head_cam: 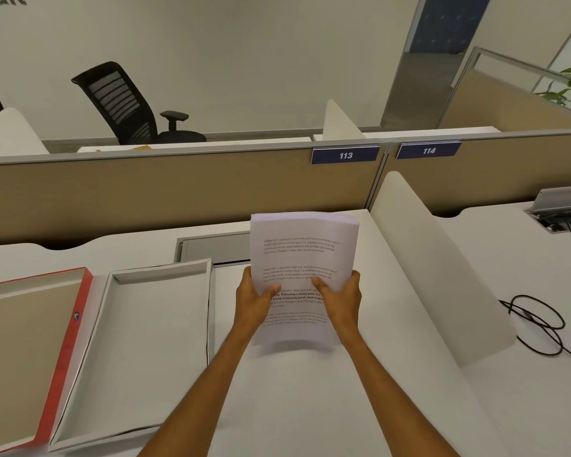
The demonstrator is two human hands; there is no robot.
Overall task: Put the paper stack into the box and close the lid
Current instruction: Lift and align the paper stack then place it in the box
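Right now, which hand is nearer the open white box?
Left. The left hand grips the paper stack's left edge, just right of the white box. The right hand grips the far edge, farther away.

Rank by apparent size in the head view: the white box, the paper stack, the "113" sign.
1. White box, largest.
2. Paper stack, held up nearer the camera, so it may look enlarged.
3. "113" sign, smallest, though farthest away.
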